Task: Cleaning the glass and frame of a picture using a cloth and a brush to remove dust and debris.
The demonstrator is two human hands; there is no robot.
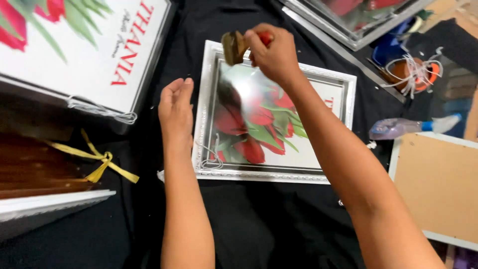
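A white-framed picture (338,84) of red flowers lies on the black cloth in the middle. My right hand (273,52) is over its upper left part, shut on a small brush (234,46) with a red handle and brownish bristles. My left hand (175,112) rests flat, fingers together, on the cloth against the frame's left edge and holds nothing. A thin white string (213,158) lies across the frame's lower left corner.
A stack of larger framed flower prints (74,55) sits at the upper left, with brown frames tied by yellow ribbon (102,162) below. A frame back (438,187) lies at right, a plastic-wrapped bottle (398,128) and a twine spool (413,72) above it.
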